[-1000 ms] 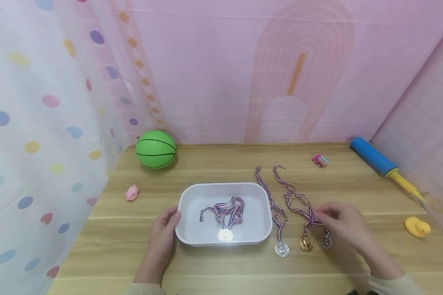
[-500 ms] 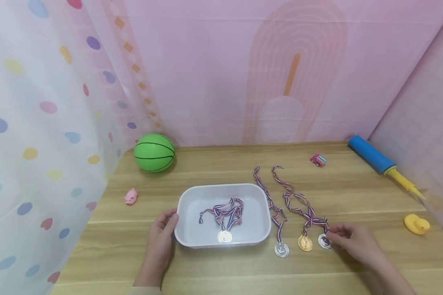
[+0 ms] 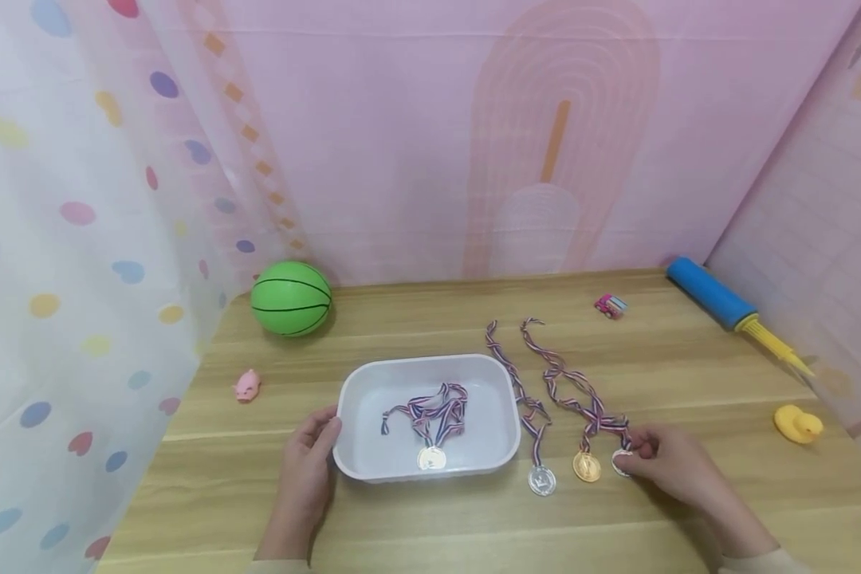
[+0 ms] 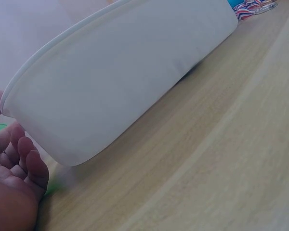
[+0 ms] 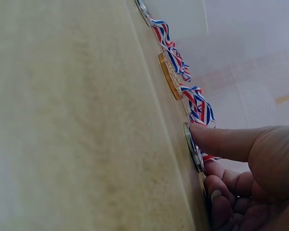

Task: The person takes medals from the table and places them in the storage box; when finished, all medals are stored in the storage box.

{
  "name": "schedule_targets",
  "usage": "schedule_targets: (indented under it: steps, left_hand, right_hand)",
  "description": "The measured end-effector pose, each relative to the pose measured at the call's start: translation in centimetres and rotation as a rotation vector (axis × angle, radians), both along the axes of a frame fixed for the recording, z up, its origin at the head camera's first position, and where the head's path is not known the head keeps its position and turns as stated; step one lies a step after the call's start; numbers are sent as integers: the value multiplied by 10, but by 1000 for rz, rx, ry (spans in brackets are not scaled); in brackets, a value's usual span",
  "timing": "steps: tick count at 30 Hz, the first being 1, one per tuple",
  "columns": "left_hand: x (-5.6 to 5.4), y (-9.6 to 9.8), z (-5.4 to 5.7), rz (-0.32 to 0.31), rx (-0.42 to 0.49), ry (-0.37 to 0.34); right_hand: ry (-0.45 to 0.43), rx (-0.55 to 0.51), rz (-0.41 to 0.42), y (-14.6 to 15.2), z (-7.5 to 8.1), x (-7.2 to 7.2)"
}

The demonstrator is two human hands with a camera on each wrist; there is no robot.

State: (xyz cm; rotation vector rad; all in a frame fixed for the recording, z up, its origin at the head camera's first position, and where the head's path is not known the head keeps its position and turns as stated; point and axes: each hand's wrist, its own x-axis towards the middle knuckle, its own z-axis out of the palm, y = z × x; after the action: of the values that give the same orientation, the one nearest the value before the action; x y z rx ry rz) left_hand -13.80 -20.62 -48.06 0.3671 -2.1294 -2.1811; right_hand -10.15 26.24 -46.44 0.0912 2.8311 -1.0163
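A white plastic tray (image 3: 504, 399) sits on the wooden table with one medal (image 3: 431, 458) and its striped ribbon inside. My left hand (image 3: 324, 434) holds the tray's left end, thumb at the rim; in the left wrist view my fingers (image 4: 19, 154) curl by the tray wall (image 4: 125, 82). Right of the tray lie a silver medal (image 3: 541, 480), a gold medal (image 3: 586, 466) and a third medal (image 3: 619, 462), their ribbons trailing away. My right hand (image 3: 642, 458) pinches the third medal (image 5: 193, 144), thumb (image 5: 216, 139) on its face.
A green ball (image 3: 290, 298) sits at the back left and a pink pig toy (image 3: 245, 385) near the left edge. A small toy car (image 3: 610, 305), a blue and yellow pump (image 3: 725, 307) and a yellow duck (image 3: 796, 422) lie on the right. Pink walls enclose the table.
My right hand has moved from the ribbons down to the rightmost medal and closed its thumb and fingers on it. My left hand has stayed at the tray.
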Motion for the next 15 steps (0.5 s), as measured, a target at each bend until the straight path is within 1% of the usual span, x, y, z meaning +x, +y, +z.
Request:
schedule_targets:
  steps: [3,8,15]
  left_hand:
    - [0,-1,0,0,-2,5]
    - [-1,0,-2,-3,2,12]
    - [0,-1,-3,-8,-11,9]
  right_hand:
    - [3,10,9,0,0,-1]
    - [-26,17,15,0,2,-2]
    - [-43,0,14,-1,3,-2]
